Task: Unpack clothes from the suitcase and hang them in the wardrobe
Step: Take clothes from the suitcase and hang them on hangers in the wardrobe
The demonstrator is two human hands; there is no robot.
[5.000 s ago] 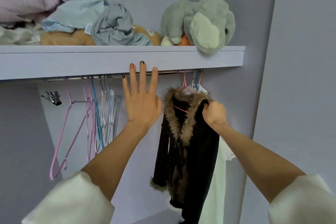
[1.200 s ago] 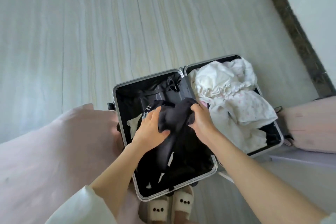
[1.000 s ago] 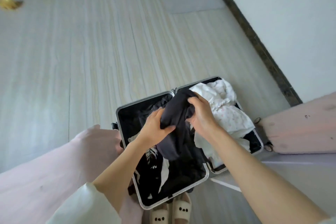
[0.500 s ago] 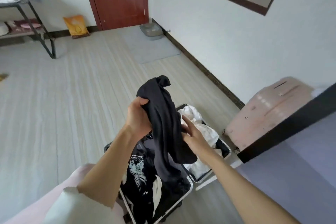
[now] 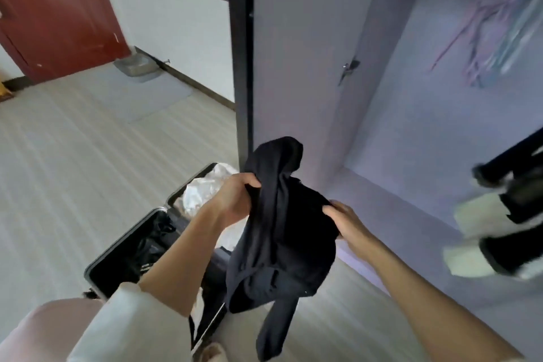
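Room: a bedroom with a pale striped floor (image 5: 88,156), white walls and a red-brown door (image 5: 55,9) off in the far corner, pretty ordinary setup.
Left hand: the left hand (image 5: 232,203) had its fingers curled round the upper edge of a black garment (image 5: 282,229), bunching the cloth up near the top.
Right hand: the right hand (image 5: 345,220) was pinching the other side of the same garment, thumb and fingers closed on the fabric.
Garment: it was up in the air between both hands, crumpled, with one long bit dangling down toward the floor. Can't tell what kind of top it was.
Suitcase: the suitcase (image 5: 123,244) lay open on the floor just below and left of the hands, with dark stuff in the near half and something white (image 5: 205,188) in the far half.
Wardrobe: the wardrobe (image 5: 411,97) stood open to the right, with blurry pink and blue hangers (image 5: 493,32) up top and a dark piece of clothing (image 5: 517,185) already hanging at the right edge.
Progress: I'd say partway. At least one item was hung, this one was out but not on a hanger yet, and the case clearly wasn't empty.
Left to do: grab a hanger, get this thing on it, then go back for the rest, I guess.
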